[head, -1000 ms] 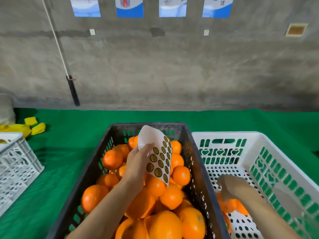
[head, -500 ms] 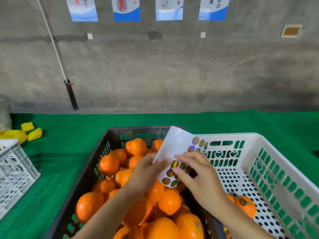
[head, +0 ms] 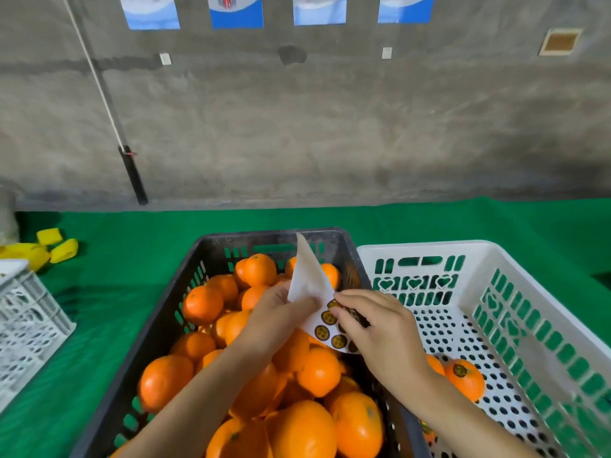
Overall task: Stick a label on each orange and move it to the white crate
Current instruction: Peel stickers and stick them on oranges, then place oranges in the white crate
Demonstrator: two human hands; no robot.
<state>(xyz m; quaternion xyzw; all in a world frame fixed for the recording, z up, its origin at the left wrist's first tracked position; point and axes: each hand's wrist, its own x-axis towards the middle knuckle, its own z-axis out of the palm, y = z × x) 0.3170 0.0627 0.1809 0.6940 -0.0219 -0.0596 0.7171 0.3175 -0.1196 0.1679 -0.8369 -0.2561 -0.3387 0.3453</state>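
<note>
Head view: fingers (head: 345,300) of the right hand (head: 380,332) pinched the sheet (head: 309,282) of labels (head: 321,331). The left hand (head: 277,320) gripped that sheet too, above the oranges (head: 319,371) in the black crate (head: 231,238). One labelled orange (head: 466,385) lay in the white crate (head: 429,246).

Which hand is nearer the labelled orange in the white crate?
Right. The right hand picks at the sticker sheet over the dark crate's right wall, left of the labelled orange; the left hand holds it farther left, over that crate's middle.
</note>
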